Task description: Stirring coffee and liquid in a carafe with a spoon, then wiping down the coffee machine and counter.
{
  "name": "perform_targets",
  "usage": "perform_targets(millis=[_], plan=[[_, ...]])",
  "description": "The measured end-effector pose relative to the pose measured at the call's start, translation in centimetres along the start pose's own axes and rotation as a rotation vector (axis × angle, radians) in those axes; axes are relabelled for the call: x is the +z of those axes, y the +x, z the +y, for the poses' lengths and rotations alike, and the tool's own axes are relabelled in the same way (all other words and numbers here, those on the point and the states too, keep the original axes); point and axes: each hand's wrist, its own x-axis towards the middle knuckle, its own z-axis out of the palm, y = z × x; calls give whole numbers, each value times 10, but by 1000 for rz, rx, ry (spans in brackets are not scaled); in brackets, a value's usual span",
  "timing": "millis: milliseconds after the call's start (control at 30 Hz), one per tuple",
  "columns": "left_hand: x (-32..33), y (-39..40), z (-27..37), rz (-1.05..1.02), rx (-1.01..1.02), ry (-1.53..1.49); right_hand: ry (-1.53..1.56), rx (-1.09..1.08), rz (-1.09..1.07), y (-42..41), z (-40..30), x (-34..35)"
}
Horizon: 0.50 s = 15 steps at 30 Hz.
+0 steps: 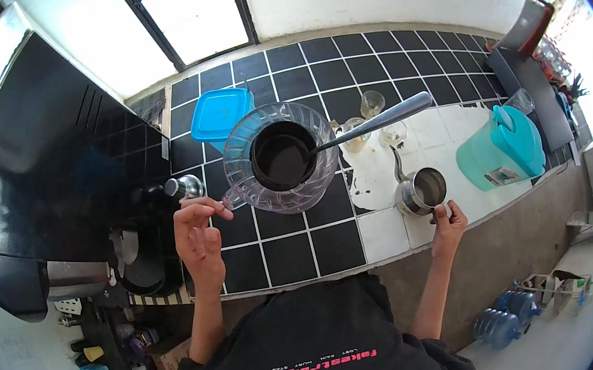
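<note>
A clear ribbed plastic pitcher stands on the black tiled counter before me, with dark liquid inside. A metal spoon leans in it, its handle past the right rim. My left hand is at the pitcher's handle, fingers curled and fingertips on or right beside it; whether they grip is unclear. To the right, a small stainless steel gooseneck pot has its spout pointing away from me. My right hand holds that pot by its handle. The pot's inside looks brownish, without clear detail.
A blue-lidded container stands behind the pitcher. Several small glasses are beyond the spoon. A turquoise-lidded jug is at right. At left are a metal vessel and a large black appliance. Water bottles lie on the floor.
</note>
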Motion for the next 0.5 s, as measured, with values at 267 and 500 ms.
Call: perform_targets(millis=[267, 500], plan=[[-8, -19, -5, 80, -54, 96, -341, -165, -197, 6, -8, 12], [-8, -18, -1, 132, -43, 101, -476, -500, -142, 9, -91, 31]])
